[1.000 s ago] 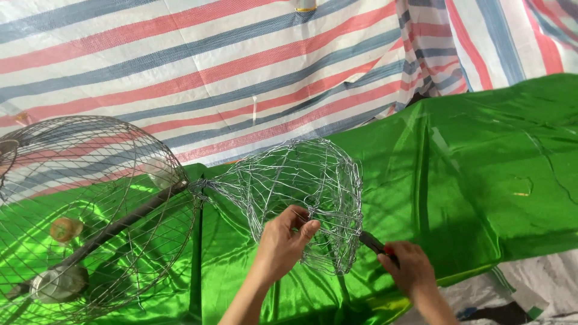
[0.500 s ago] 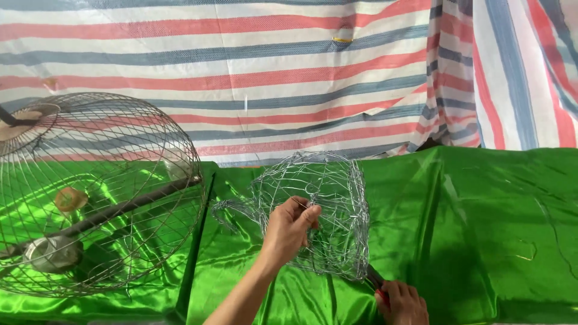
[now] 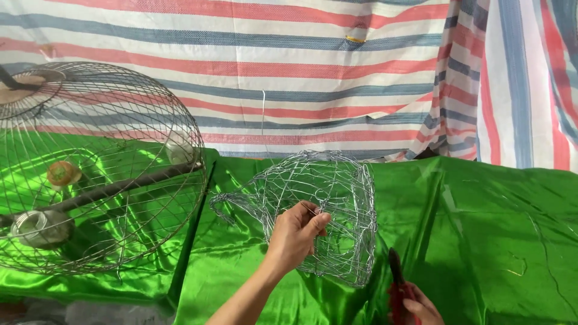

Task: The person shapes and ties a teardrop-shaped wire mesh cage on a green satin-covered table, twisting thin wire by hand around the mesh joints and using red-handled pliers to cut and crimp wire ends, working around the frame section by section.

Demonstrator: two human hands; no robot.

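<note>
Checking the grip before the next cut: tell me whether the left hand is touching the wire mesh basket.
Touching. The head view shows the left hand with fingertips pinched on strands of the wire mesh basket, no gap visible. The right hand holds red-handled pliers beside it.

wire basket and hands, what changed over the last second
The right hand dropped away from the wire basket toward the lower edge of the view, keeping its grip on the red-handled pliers. The left hand kept holding the basket's wires. The round cage stayed on the green cloth.
</note>
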